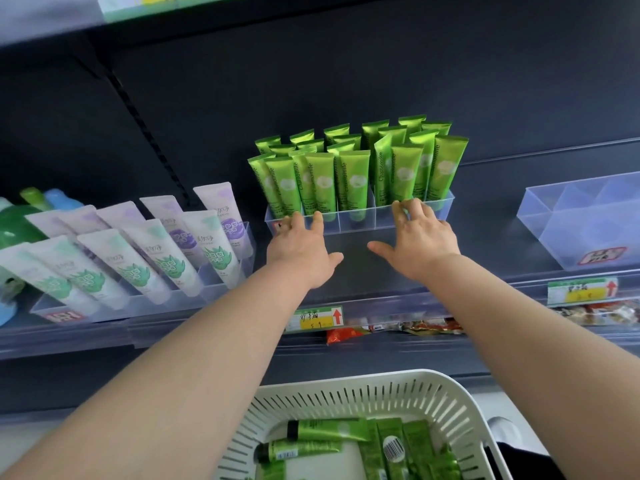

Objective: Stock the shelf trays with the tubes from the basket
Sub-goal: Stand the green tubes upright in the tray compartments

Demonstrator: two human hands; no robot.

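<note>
Left hand (300, 247) pressing straight fingers on the front of a clear tray (363, 221), right hand (423, 237) hooking curled fingers over its rim, green tubes (354, 181) reading "Chamomile" standing inside just behind the fingertips, more lying in a white basket (346, 379) below

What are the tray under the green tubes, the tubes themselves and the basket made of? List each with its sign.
The clear tray: rigid transparent plastic, likely acrylic; tubes show through its wall.
The green tubes: flexible plastic or laminate, metallic sheen, flat crimped tops.
The basket: matte off-white moulded plastic, slotted walls.
</note>
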